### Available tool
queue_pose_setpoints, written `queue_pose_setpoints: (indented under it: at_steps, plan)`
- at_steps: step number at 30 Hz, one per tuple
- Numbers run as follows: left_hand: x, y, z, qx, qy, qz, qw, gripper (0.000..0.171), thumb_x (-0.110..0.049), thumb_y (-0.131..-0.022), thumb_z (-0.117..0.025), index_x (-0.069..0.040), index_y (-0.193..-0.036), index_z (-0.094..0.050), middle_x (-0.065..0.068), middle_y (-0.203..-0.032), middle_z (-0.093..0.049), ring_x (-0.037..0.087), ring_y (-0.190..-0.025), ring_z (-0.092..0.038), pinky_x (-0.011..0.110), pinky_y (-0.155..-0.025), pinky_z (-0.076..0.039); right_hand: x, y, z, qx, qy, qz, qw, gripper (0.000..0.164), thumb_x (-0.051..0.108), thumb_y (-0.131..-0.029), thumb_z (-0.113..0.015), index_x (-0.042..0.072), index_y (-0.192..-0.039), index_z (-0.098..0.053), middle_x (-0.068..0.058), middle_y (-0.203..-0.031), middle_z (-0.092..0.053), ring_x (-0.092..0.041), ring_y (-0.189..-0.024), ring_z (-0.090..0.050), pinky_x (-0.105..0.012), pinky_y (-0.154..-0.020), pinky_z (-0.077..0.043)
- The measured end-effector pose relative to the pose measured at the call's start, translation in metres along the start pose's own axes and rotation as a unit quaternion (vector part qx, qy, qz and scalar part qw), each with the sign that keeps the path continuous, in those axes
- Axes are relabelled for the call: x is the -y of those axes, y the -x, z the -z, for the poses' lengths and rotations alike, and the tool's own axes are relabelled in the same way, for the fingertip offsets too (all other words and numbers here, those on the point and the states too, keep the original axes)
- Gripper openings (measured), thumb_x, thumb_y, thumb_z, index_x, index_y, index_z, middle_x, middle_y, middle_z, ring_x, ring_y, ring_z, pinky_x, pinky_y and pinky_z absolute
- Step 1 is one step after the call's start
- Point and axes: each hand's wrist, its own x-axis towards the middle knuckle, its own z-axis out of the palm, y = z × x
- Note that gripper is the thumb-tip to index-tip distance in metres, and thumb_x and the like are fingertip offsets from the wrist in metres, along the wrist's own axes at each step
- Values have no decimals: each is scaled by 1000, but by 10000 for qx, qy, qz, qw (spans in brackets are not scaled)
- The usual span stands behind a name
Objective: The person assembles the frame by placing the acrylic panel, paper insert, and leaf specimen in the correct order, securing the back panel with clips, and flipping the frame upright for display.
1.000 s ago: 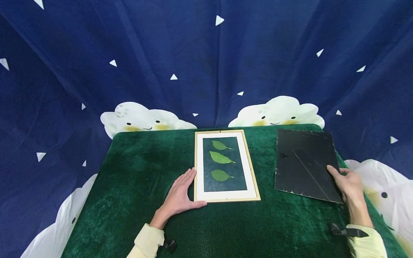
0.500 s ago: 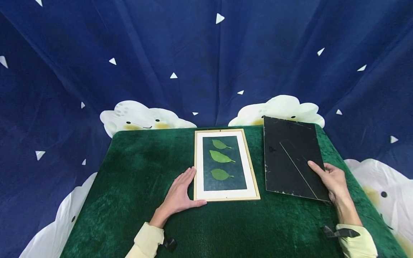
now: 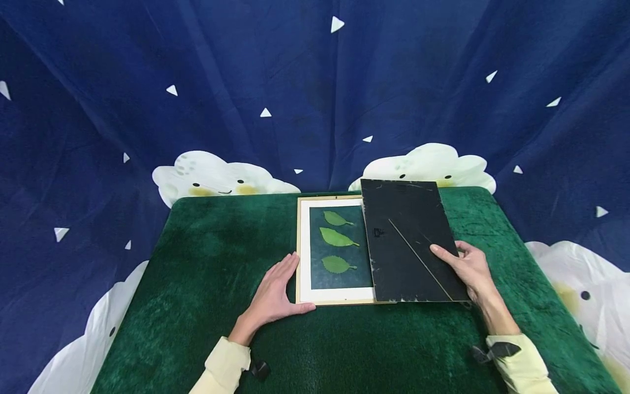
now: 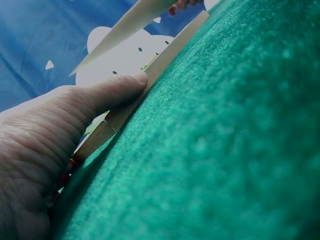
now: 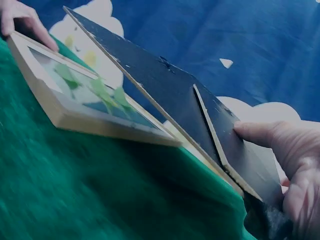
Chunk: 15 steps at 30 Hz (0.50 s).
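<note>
A light wooden picture frame [image 3: 298,279] lies on the green cloth, with a white mat around three green leaves [image 3: 338,237] on a dark background. My left hand [image 3: 270,295] rests at its near left corner, fingers straight along the left side and thumb [image 4: 122,90] against the near edge. My right hand [image 3: 470,268] grips a black backing board [image 3: 408,241] by its right edge, thumb on top and fingers underneath. The board is tilted, raised above the cloth in the right wrist view, and covers the right side of the frame. A stand flap [image 5: 210,130] sticks out slightly from the board.
Green plush cloth [image 3: 206,246] covers the table, with its far edge just behind the frame. A blue curtain [image 3: 246,82] with white triangles and smiling clouds [image 3: 423,164] surrounds the table. Black straps hang at both wrists.
My right hand has carried the black backing board leftward and lifted it from the right side of the table until it overlaps the picture frame. The left hand and frame have stayed put.
</note>
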Motion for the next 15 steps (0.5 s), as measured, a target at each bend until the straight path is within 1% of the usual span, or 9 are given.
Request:
queue_pose_setpoints:
  at_steps: [3, 8, 11, 15]
  plan:
    - [1, -1, 0, 2, -29, -31, 10000, 125, -79, -74, -77, -11, -166, -27, 5, -172, -26, 25, -160, -22, 55, -126, -21, 3, 1, -12, 65, -54, 42, 10000, 55, 40, -90, -83, 8, -122, -52, 2, -75, -77, -22, -64, -77, -42, -59, -62]
    - [2, -2, 0, 35, -58, -49, 10000, 125, -78, -74, -77, -10, -166, -26, 5, -172, -25, 25, -160, -21, 53, -127, -20, 8, 1, -31, 113, 17, 125, 9999, 62, 42, -89, -84, 5, -127, -52, 0, -76, -76, -22, -64, -77, -42, -59, -62]
    - [1, -1, 0, 1, -52, -69, 10000, 125, -78, -74, -77, -10, -166, -27, 5, -172, -26, 25, -160, -22, 54, -126, -21, 11, 1, -41, 97, 180, 187, 9996, 66, 46, -88, -84, 4, -129, -53, 1, -75, -75, -21, -62, -76, -41, -58, -62]
    - [1, -1, 0, -17, -59, -47, 10000, 124, -78, -74, -76, -11, -166, -27, 5, -172, -26, 25, -160, -22, 55, -126, -21, 13, 0, -54, 195, 309, 279, 9989, 69, 46, -89, -83, -1, -131, -53, 0, -74, -75, -21, -61, -75, -41, -58, -62]
